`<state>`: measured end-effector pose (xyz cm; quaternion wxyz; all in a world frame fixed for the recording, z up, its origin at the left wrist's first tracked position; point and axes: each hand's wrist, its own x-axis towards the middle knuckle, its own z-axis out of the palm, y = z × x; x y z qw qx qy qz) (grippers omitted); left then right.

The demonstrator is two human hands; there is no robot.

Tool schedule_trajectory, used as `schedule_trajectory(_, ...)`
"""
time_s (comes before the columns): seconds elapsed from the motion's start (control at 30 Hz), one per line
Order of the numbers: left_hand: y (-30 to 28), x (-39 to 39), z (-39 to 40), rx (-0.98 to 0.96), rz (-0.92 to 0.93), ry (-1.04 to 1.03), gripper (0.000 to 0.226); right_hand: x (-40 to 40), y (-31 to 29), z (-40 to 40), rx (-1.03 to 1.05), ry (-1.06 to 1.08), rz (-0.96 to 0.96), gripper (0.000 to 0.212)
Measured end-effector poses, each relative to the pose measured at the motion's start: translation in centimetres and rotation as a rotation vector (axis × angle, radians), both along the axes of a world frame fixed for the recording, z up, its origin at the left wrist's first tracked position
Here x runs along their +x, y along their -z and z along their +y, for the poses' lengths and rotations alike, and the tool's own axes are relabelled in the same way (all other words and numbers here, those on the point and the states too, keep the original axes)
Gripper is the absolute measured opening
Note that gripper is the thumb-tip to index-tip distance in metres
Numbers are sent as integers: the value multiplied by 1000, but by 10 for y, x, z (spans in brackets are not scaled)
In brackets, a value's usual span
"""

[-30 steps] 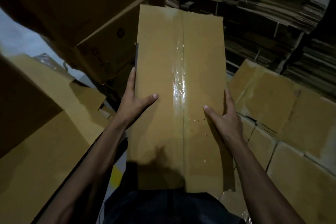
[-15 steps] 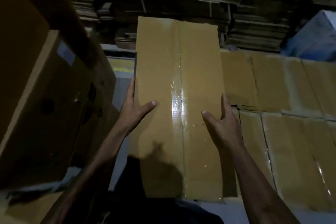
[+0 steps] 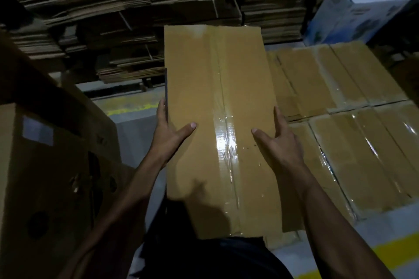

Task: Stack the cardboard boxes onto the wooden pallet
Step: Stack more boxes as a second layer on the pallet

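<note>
A long cardboard box, sealed down its middle with a shiny strip of clear tape, is held level in front of the person's body, its long axis pointing away from them. The left hand grasps the box's left edge: the thumb lies across the top face and the fingers run along the side. The right hand grasps the right edge in the same way, thumb on top and pointing inward, one finger stretched forward along the edge. Both grips sit about midway along the box, the tape running between them.

To the right of the right grip, lower than the held box, lie rows of taped boxes packed side by side, their tops forming one flat layer; what they rest on is hidden. Just left of the left grip stands a big brown carton with round holes in its side. Beyond the far end of the held box rise stacks of flattened cardboard. Far right of the grips, past the flat layer, sits a white and blue box. The grey floor below the left grip carries a yellow line.
</note>
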<state>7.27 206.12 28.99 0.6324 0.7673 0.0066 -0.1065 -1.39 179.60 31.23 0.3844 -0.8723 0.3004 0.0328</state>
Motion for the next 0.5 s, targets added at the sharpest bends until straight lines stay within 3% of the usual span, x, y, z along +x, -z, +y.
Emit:
schedule_trajectory(0.23,9,50,-33,-44,75,-2,76,45,6,-31,33,19,-1,94)
schedule_trajectory(0.5,36,142,-95,-37,127,-31,71,140,41,-93,30,23,58,94)
